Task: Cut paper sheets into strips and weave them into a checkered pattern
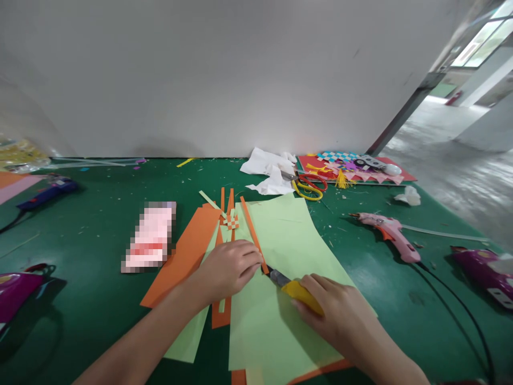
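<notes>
My left hand has its fingers pinched on a narrow orange paper strip, near the strip's lower end. In my right hand is a yellow utility knife, its dark blade tip by the lower end of the strip. Both hands are over a large pale green paper sheet. Just beyond my left hand lies a small woven orange-and-green piece with loose strips sticking out. An orange paper sheet lies to its left, partly under my left forearm.
A pink glue gun with a cord lies right; a purple tool sits beyond it. Scissors and white crumpled paper are near the wall, beside a red board. Left are a blue tool and a magenta one.
</notes>
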Demonstrator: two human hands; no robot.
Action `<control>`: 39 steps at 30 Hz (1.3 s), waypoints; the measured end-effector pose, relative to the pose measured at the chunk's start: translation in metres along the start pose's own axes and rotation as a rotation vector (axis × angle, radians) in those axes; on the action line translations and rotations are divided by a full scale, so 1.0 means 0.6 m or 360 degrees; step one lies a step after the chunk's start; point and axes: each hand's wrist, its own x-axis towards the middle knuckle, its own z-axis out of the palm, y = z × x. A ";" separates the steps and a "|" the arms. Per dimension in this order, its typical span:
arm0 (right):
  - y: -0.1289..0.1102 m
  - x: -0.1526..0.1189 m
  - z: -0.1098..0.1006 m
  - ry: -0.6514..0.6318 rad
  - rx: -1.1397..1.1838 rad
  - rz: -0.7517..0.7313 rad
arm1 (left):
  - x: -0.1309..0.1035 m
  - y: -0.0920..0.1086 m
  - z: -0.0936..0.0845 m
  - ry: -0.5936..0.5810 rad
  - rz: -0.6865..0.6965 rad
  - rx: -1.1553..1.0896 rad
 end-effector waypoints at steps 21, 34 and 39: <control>0.003 -0.004 0.000 0.0006 -0.0024 -0.0027 | -0.001 -0.002 0.006 0.0094 0.0020 0.0010; 0.004 -0.001 0.004 0.0012 -0.0045 -0.0015 | -0.002 -0.003 0.008 0.0090 0.0009 -0.0015; 0.002 -0.002 0.003 0.0021 -0.0041 0.0019 | -0.001 -0.004 0.007 0.0094 0.0004 -0.0029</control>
